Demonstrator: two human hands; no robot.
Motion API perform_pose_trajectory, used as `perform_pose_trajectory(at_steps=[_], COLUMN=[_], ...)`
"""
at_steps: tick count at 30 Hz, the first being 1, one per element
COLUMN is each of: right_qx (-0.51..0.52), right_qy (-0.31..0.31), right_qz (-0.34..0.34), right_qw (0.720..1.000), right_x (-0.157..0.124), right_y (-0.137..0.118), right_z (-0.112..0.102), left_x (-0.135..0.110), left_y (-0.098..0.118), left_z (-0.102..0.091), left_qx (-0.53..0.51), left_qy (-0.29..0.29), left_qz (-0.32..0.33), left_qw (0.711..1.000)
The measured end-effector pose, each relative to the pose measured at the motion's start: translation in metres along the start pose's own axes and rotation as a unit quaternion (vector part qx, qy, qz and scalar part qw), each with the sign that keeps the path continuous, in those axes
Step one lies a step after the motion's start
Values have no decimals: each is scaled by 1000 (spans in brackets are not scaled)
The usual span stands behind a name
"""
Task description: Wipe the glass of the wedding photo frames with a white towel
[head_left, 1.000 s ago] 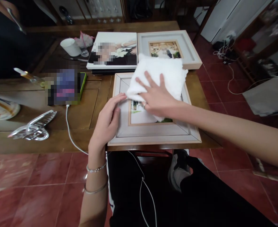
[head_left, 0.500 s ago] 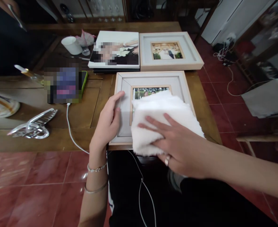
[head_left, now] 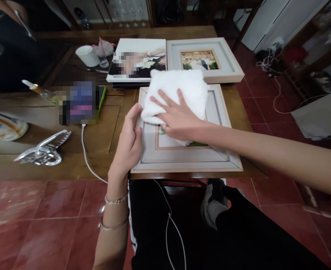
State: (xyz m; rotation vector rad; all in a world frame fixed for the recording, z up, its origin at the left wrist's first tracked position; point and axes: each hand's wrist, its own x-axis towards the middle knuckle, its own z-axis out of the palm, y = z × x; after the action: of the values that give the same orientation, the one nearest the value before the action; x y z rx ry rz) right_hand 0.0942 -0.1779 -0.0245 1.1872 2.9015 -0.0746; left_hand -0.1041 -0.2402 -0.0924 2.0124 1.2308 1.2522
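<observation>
A pale wooden picture frame (head_left: 179, 156) lies face up at the table's near edge. My left hand (head_left: 129, 140) is closed about its left side, the thumb on the front border. Over the frame's upper part and across its far edge lies a folded, fluffy white cloth (head_left: 192, 84). My right hand (head_left: 179, 117) presses on this cloth with several fingers spread on top, while the lower fingers are tucked at the cloth's near edge. The cloth hides most of the photo; a strip of its bottom shows below my right hand.
Behind lie a second picture frame (head_left: 231, 71) and a white-edged photo panel (head_left: 138, 45). To the left are a phone (head_left: 81, 107) on a white cable, a silver hair claw (head_left: 43, 150), a white cup (head_left: 88, 56) and a dropper (head_left: 37, 90). The wooden table (head_left: 98, 163) stands on red tiles.
My right hand has slid the white cloth up and left, from the frame's lower right to its far edge. The frame's lower right corner now shows. My left hand keeps its hold.
</observation>
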Motion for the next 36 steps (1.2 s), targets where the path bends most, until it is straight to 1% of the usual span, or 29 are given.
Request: perform_pose_trajectory(at_steps=[3,6,8,10,12,15,18,21,24,27,30,32,34,36], right_qx=[21,72,95,97,84,54,23,0,-4,-27,-51,-42,-23,-9], right_qy=[-31,-88,-116,-126,-136,-145,-111,-69,-52,-32,-1,13,16,7], right_qz=[-40,-97,-134,-140,-122,-88,-68,-67,-49,10,66,92,104,91], right_qw=[998,989,980,977,980,984,991,995,997,999,997,995,994,996], right_x=[-16,-47,-68,-86,-99,-116,-134,-145,-141,-124,-99,-80,-59,-37], right_y=[-22,-45,-56,-63,-63,-55,-43,-28,-7,17,42,55,62,60], right_z=[-7,-16,-20,-24,-27,-30,-32,-29,-23,-15,-10,-9,-9,-8], left_x=[-1,-1,-1,-1,-2,-2,0,2,4,5,5,4,3,2], left_y=[3,7,8,7,5,2,4,11,15,16,15,13,10,6], left_z=[1,2,2,1,0,-2,-3,-4,-5,-5,-5,-4,-3,-1], left_qx=[-7,-20,-18,-3,12,17,25,50,61,59,55,49,29,5], left_qy=[38,69,73,66,52,20,-8,-31,-40,-46,-49,-49,-46,-34], left_qz=[-13,-32,-34,-29,-31,-26,5,11,8,10,10,5,-3,-6], left_qw=[999,997,997,997,998,999,1000,998,997,997,997,998,999,999])
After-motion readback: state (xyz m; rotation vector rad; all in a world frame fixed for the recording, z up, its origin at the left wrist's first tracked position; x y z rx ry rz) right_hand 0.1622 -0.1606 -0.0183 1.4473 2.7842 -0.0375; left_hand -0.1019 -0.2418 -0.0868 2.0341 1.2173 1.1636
